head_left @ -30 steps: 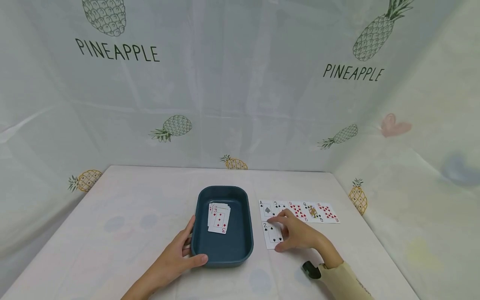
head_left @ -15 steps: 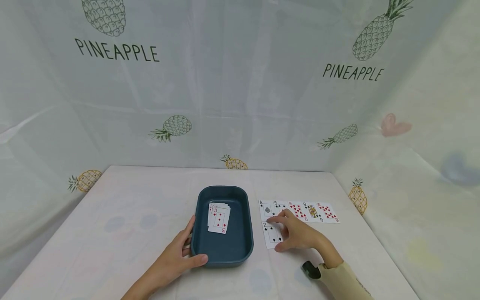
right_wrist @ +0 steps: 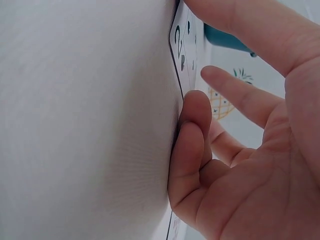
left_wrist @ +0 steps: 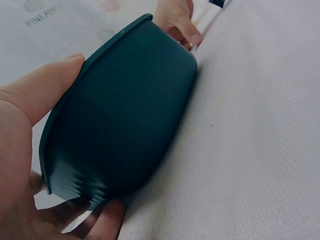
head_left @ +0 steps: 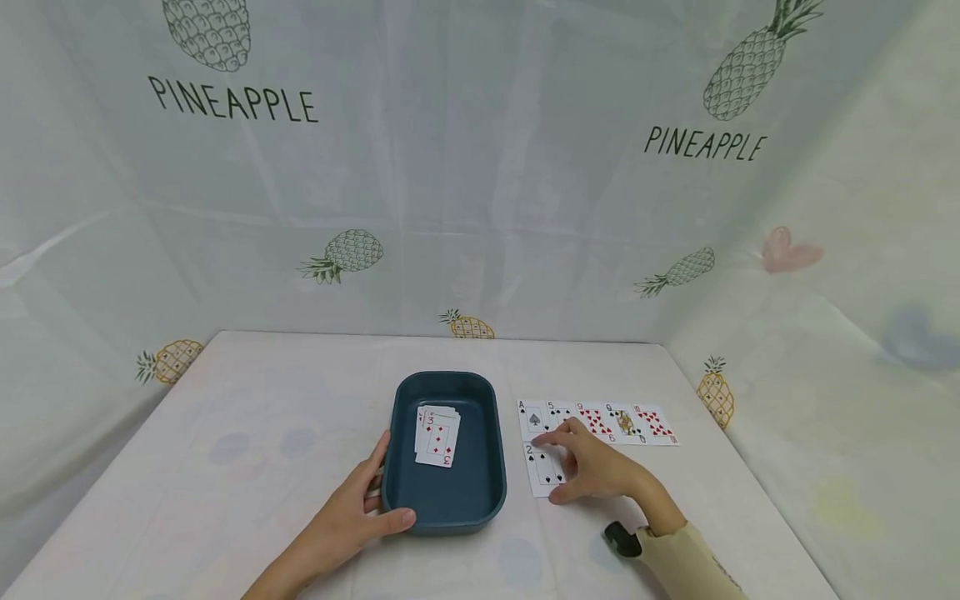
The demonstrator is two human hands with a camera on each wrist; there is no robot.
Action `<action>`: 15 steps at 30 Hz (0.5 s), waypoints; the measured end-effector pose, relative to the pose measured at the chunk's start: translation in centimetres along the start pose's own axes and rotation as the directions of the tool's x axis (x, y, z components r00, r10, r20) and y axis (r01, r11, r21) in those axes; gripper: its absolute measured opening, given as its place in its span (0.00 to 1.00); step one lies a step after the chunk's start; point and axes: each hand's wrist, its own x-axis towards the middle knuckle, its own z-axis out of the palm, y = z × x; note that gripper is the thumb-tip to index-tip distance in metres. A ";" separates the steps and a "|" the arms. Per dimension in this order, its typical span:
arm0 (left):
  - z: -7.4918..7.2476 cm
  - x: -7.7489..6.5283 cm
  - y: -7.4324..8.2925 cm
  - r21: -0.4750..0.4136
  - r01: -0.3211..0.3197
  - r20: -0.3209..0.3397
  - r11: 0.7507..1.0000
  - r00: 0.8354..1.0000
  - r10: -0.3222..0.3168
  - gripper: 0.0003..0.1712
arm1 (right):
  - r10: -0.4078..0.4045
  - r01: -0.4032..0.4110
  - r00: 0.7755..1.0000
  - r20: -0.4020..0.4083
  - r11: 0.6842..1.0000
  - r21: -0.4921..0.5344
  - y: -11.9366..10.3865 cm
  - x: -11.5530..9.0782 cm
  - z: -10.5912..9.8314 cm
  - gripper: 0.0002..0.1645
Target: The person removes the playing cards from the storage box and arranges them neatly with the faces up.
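Note:
My left hand [head_left: 348,521] holds the near-left corner of a dark blue-green tray [head_left: 480,492], thumb over the rim and fingers curled along the outer wall and toward the underside. Inside the tray is a small stack of playing cards [head_left: 437,442], a three of diamonds face up on top. To its right, my right hand [head_left: 603,467] pinches a black-suited playing card [head_left: 542,479] lying on the table, thumb at its near edge and a finger at its far edge. That hand covers the card's right part. In the right wrist view, some curled fingers [right_wrist: 187,155] rest against the table.
Just beyond the right hand runs a face-up row of several cards, beginning with an ace of spades [head_left: 534,419] and including a queen [head_left: 626,423]. The white cloth-covered table [head_left: 300,400] meets a hanging pineapple-print sheet [head_left: 480,208] behind. A dark device [head_left: 622,539] sits at the right wrist.

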 end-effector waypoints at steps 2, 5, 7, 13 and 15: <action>0.0 0.0 0.0 -0.003 -0.004 0.003 1.000 1.000 0.004 0.66 | 0.001 -0.001 1.000 0.001 1.000 0.008 -0.1 -0.1 -0.1 0.45; -0.1 0.0 0.0 -0.001 -0.010 0.006 1.000 1.000 0.010 0.66 | 0.002 -0.002 1.000 0.005 1.000 0.027 -0.2 -0.2 -0.1 0.45; -0.1 0.0 0.0 0.000 -0.014 0.004 1.000 1.000 0.014 0.66 | -0.003 0.002 1.000 0.008 0.999 0.033 -0.2 -0.2 -0.2 0.45; 0.0 -0.1 -0.1 -0.020 -0.029 0.020 0.999 0.999 0.030 0.65 | -0.036 0.036 0.999 0.009 0.999 0.018 -0.5 -0.3 -0.5 0.47; -0.1 -0.2 -0.1 -0.024 -0.032 0.025 0.999 0.999 0.032 0.66 | -0.070 0.070 0.998 -0.002 0.997 0.013 -0.9 -0.1 -0.6 0.46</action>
